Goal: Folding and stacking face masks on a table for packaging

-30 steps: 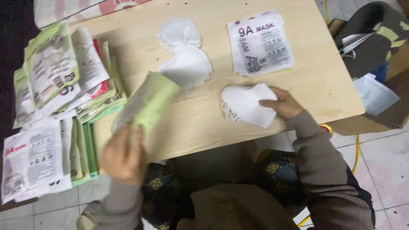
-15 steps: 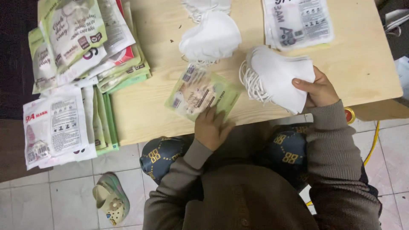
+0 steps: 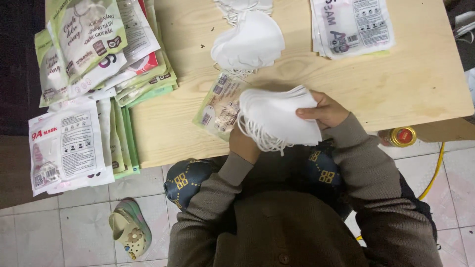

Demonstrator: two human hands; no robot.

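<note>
Broadly, a pale wooden table (image 3: pixel 405 84) fills the upper part of the view, its near edge running just above the person's knees. At its left end a sprawling heap of flat mask pouches (image 3: pixel 94 54) lies fanned out, green-edged and white with a red one showing among them. Some spill over the table's left edge, where a white pouch with a red heading (image 3: pixel 64 146) lies topmost. At the top right a neater stack of white printed pouches (image 3: pixel 352 24) lies squarely on the wood.

Near the top centre sits a loose pile of white masks (image 3: pixel 247 44), ear loops trailing.

Over the near edge, the right hand (image 3: pixel 324 110) grips a stack of white folded masks (image 3: pixel 279 116), thumb and fingers pinched on its right side. The stack's long axis runs roughly left to right, its ear loops hanging at the lower left. Beneath it, the left hand (image 3: pixel 243 146) holds a green-bordered clear pouch (image 3: pixel 220 106), angled from lower left up to the right. Its fingers are hidden under the masks, so I cannot tell their grip.

A yellow-capped bottle (image 3: pixel 401 136) and a green sandal (image 3: pixel 129 235) lie on the tiled floor (image 3: pixel 59 232).
</note>
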